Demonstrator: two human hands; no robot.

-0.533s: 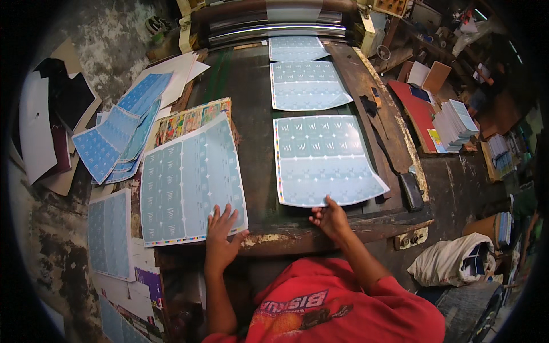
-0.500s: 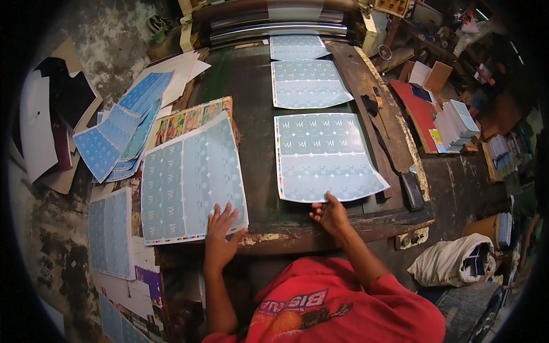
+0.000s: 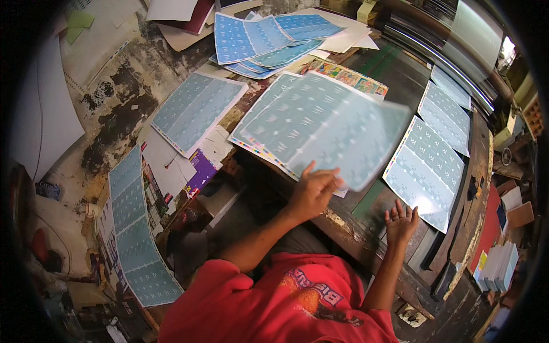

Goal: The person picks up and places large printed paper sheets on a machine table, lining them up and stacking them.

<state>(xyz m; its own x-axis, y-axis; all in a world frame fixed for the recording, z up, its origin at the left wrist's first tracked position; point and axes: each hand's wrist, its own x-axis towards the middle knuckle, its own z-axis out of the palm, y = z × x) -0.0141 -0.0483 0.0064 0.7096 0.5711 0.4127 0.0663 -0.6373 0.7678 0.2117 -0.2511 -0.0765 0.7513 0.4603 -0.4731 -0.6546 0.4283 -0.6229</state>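
A blue-green printed sheet (image 3: 349, 131) is raised at its near edge, blurred by motion, and my left hand (image 3: 314, 191) pinches it there. Under it lies another printed sheet (image 3: 254, 117), partly covered, with coloured marks along its border. My right hand (image 3: 401, 223) has its fingers spread, just short of the near edge of a similar sheet (image 3: 426, 171) on the dark feed table (image 3: 369, 208). Beyond that one, two more sheets (image 3: 446, 111) run in a line toward the metal rollers (image 3: 437, 63).
A stack of printed sheets (image 3: 197, 108) stands to the left, with a long printed sheet (image 3: 140, 228) nearer me. Bluer sheets (image 3: 251, 37) are fanned at the back. A colourful illustrated print (image 3: 349, 77) lies beyond the lifted sheet. Booklet piles (image 3: 497, 266) are at far right.
The view has swung left. My left hand has gone from resting on the left sheet to pinching a lifted one. My right hand has come away from the near sheet's edge.
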